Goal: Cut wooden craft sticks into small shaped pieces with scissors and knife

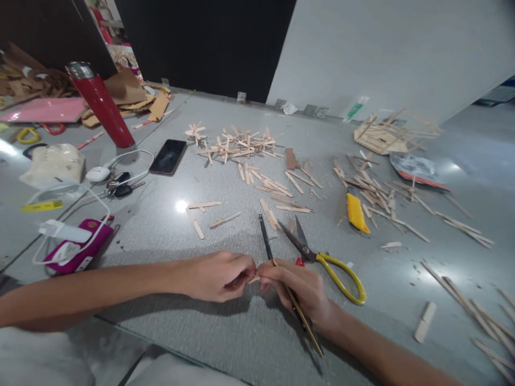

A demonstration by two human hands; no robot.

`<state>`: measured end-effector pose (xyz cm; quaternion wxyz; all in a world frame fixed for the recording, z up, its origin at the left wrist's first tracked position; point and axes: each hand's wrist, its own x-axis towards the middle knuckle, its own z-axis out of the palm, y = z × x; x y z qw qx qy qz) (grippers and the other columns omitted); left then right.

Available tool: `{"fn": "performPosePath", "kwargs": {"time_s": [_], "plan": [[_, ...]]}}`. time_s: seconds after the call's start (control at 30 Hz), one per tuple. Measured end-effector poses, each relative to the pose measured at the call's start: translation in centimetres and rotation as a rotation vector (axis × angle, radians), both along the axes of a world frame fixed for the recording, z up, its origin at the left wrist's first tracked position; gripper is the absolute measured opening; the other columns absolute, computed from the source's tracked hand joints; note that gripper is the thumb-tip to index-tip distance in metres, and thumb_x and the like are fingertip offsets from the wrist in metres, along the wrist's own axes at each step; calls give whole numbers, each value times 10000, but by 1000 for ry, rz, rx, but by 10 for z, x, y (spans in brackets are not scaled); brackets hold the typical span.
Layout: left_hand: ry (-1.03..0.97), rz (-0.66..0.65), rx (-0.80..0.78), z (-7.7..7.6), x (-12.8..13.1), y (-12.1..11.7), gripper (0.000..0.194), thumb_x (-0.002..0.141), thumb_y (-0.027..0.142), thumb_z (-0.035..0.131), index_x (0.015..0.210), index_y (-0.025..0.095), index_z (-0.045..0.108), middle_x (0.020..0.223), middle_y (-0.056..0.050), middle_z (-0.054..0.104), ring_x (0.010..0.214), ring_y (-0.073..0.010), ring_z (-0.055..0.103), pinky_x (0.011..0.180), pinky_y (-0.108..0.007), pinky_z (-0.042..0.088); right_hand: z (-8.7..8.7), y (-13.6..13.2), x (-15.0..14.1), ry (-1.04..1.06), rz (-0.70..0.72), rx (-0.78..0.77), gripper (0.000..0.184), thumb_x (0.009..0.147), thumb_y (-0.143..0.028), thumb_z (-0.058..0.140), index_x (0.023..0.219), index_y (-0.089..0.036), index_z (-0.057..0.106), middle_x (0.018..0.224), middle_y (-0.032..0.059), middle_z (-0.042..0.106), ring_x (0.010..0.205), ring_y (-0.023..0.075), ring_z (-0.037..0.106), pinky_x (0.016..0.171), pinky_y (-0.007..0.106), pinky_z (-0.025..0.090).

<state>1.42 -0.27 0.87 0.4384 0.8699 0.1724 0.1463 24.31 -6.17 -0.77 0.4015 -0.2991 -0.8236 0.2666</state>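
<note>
My left hand (223, 276) and my right hand (300, 289) meet above the near part of the table. Their fingertips pinch a small piece of wooden craft stick (254, 279) between them, mostly covered by the fingers. A long thin rod (265, 236), dark at its far end and golden at its near end, also lies within my right hand, slanting across the fingers; its exact kind is unclear. Just right of that hand lie scissors (306, 251) with yellow handles, blades apart. Loose craft sticks (201, 205) rest beyond my left hand.
Piles of craft sticks (245, 143) spread over the grey table (161, 214). Farther right are a yellow-handled tool (357, 213) and a wooden stick frame (382, 136). On the left stand a red flask (100, 110), a phone (168, 157), cables and a purple power bank (82, 246).
</note>
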Motion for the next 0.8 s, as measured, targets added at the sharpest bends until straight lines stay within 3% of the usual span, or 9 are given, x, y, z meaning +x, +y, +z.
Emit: {"fn": "performPosePath", "kwargs": {"time_s": [0.3,0.43,0.5,0.63,0.7,0.8], "plan": [[50,37,-86,7,1,-4,113,864,140,531,895,208,448,724,34,482,576,-117,438,565,-233,346,10,1,3,-22,40,-72,299,1107,-206,338,1064,-198,634,850,55,677,716,146,680,597,221,520],[102,80,-89,8,2,-5,121,870,149,540,873,214,437,737,27,499,602,-125,465,568,-235,344,12,-1,2,-58,39,-94,353,1117,-274,316,1051,-202,655,891,79,709,761,172,709,642,250,565],[108,115,-98,7,4,-5,114,885,156,526,854,216,434,700,36,486,589,-127,452,563,-239,330,13,-3,0,-106,37,-148,337,1113,-293,357,1001,-216,665,845,49,713,738,166,719,640,237,576],[70,122,-134,10,5,-4,103,955,213,489,858,209,451,681,40,486,594,-128,460,578,-245,334,11,-3,2,-65,1,-102,268,1095,-232,415,1038,-236,677,884,41,749,626,131,708,523,202,548],[58,150,-144,15,4,-3,142,996,219,426,857,206,453,696,29,504,621,-133,489,609,-251,358,8,-3,4,24,-74,-27,238,1071,-165,449,1124,-243,667,950,68,763,651,144,725,500,214,548],[42,195,-197,22,2,-2,232,1028,196,335,818,208,434,649,36,488,586,-124,479,601,-250,366,3,-2,5,110,-176,13,281,1031,-86,483,1165,-265,652,853,49,757,753,189,766,533,244,584]]}}
